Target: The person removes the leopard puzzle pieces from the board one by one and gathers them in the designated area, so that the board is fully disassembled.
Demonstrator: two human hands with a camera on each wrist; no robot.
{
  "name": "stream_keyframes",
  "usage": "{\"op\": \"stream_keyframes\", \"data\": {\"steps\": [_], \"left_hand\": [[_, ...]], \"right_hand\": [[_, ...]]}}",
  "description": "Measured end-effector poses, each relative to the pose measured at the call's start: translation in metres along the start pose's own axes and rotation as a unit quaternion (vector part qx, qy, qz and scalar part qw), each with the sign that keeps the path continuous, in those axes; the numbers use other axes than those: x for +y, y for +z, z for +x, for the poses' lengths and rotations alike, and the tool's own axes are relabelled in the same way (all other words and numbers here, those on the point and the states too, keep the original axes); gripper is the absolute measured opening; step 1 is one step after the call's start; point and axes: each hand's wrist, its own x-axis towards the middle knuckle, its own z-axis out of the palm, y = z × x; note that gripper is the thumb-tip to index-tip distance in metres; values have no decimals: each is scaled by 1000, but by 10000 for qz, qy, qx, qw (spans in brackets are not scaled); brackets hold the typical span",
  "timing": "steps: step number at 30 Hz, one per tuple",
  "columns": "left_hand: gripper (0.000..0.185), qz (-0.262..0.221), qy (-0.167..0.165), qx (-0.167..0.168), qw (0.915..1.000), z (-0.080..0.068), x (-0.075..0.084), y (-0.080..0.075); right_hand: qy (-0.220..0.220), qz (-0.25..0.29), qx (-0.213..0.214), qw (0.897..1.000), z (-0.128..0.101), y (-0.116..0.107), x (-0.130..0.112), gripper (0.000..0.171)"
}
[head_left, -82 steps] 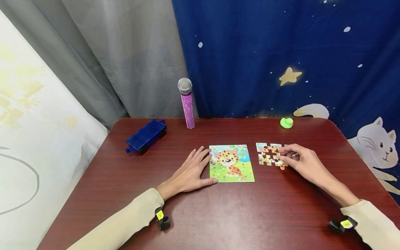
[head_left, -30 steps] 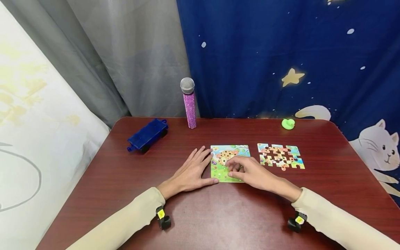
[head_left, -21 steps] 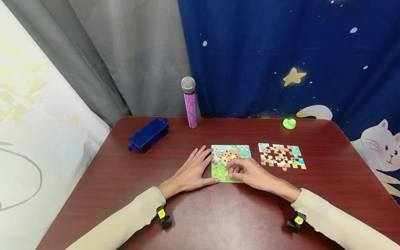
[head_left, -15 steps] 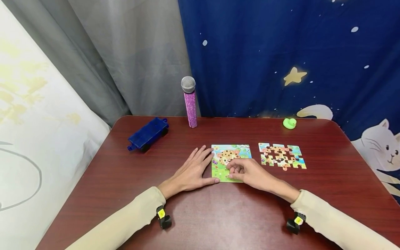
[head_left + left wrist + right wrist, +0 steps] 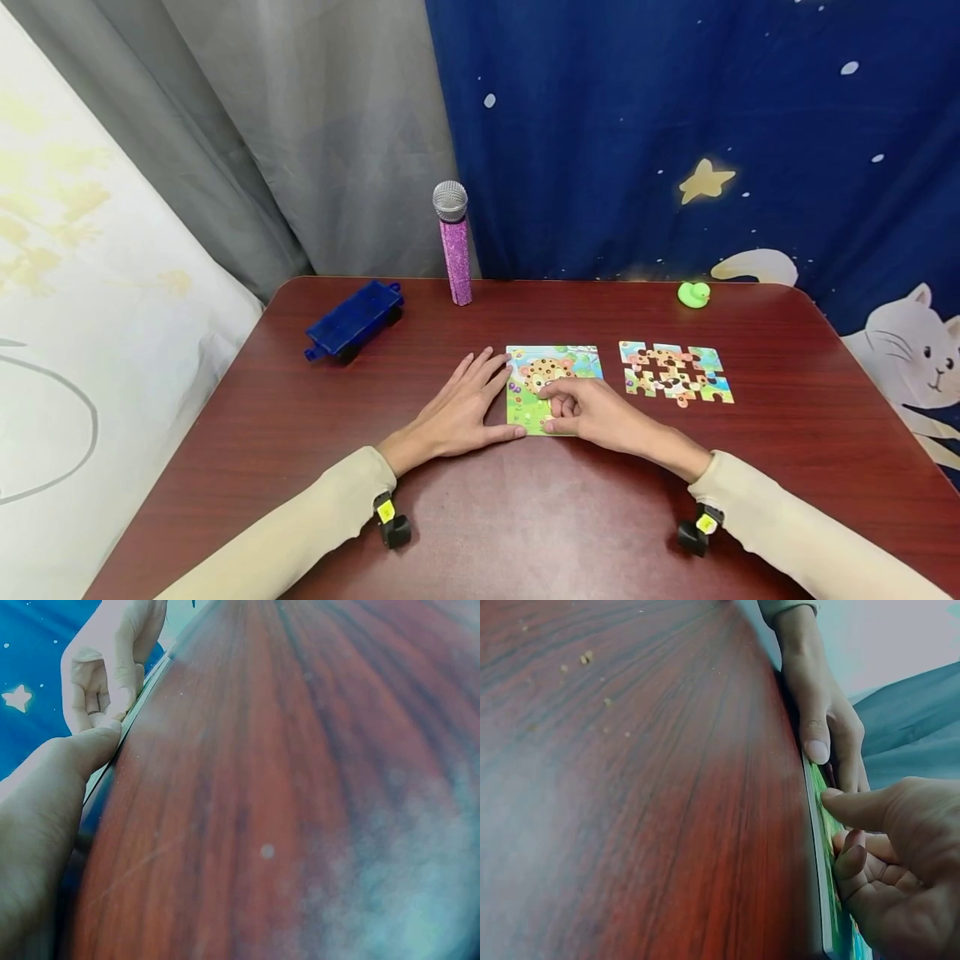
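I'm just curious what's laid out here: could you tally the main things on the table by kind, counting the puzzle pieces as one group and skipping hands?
Picture board: 1
Group of puzzle pieces: 1
Blue toy cart: 1
Microphone: 1
Green toy duck: 1
Total: 5

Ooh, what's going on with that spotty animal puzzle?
Someone has a spotted-animal puzzle board on a dark red table. Their left hand lies spread at its left edge, and their right hand touches the picture with thumb and forefinger; whether they pinch a piece is hard to see. Puzzle pieces lie to the right, grouped together with gaps.
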Motion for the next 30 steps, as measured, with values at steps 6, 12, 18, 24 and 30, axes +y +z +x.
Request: {"op": "stream_keyframes", "data": {"steps": [6,12,18,24,30], "left_hand": [[101,-12,6,31,10000,0,0,-1],[99,43,45,34,10000,0,0,0],[96,68,58,42,10000,-1,0,-1],[97,45,33,33,10000,-1,0,0],[97,18,-7,7,10000,-1,1,0]], "right_hand": [[-66,-92,-40,9999,1,2,-3,38],[-62,-49,-25,10000,0,3,-3,37],[-78,78,50,9999,0,3,-3,37],[-90,170,197,9996,-3,3,-3,34],[58,639,375,9972,-4,3,-5,21]]}}
